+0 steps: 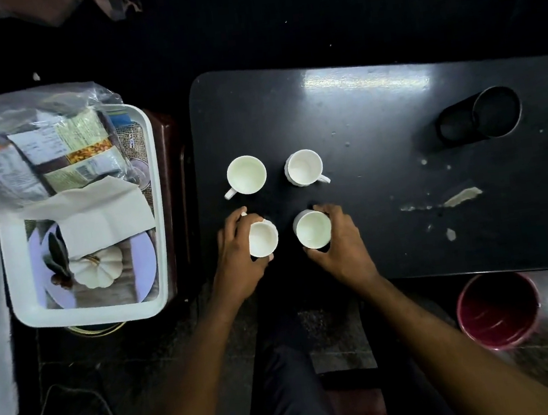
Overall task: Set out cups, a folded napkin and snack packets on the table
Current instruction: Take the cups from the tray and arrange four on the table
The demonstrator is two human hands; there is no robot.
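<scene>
Several white cups stand in a square on the black table (375, 119). The far left cup (246, 175) and far right cup (304, 168) stand free, handles pointing outward. My left hand (237, 256) is wrapped around the near left cup (263, 240). My right hand (342, 243) grips the near right cup (313, 230). To the left, a white tray (18, 273) holds a folded white napkin (104, 217) and snack packets (62, 150) inside a clear plastic bag.
A black cylindrical holder (482, 116) lies on its side at the table's far right. Crumbs and a paper scrap (461, 197) dot the right half. A dark red bin (497, 311) stands on the floor at lower right. My legs are under the table edge.
</scene>
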